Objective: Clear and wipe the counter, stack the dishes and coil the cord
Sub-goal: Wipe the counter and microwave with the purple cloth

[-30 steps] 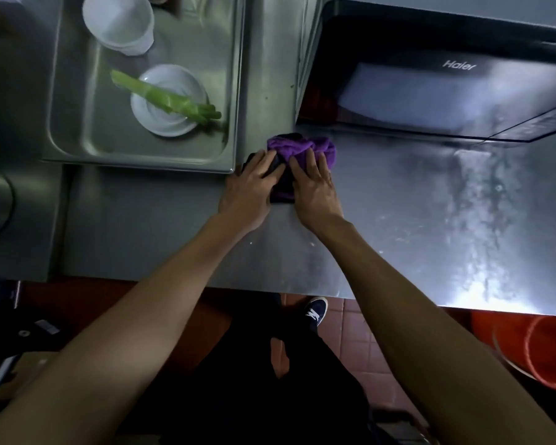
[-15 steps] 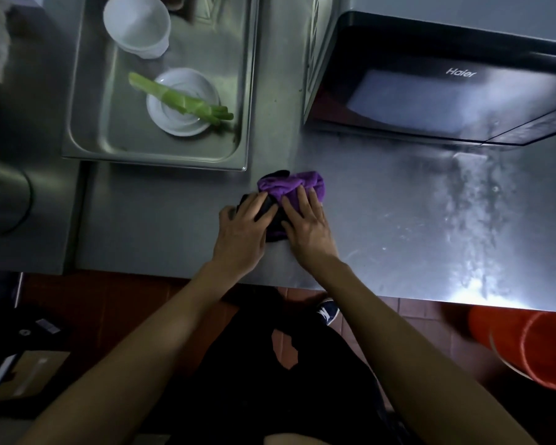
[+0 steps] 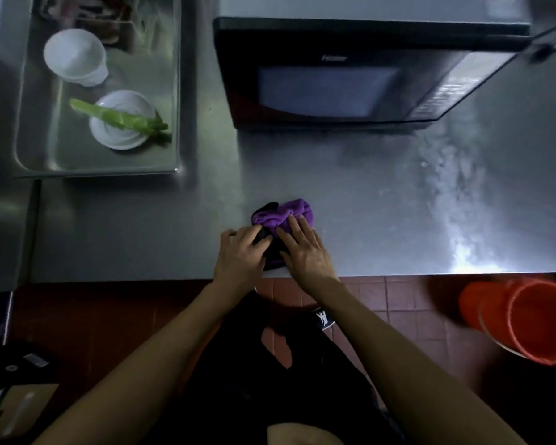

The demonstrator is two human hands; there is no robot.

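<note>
Near edge, six o'clock: counter [image 3: 350, 194], your wiping surface.
Cloth [image 3: 283, 213]: purple, bunched, soft; press from above.
Left hand [image 3: 239, 255]: fingers fairly straight, resting on cloth's nine o'clock side.
Right hand [image 3: 305, 250]: fingers flat, pressing cloth.

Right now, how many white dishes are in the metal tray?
2: a white bowl at the tray's far end, and a white plate nearer, under a green vegetable stalk. The bowl may be a nested stack.
</note>
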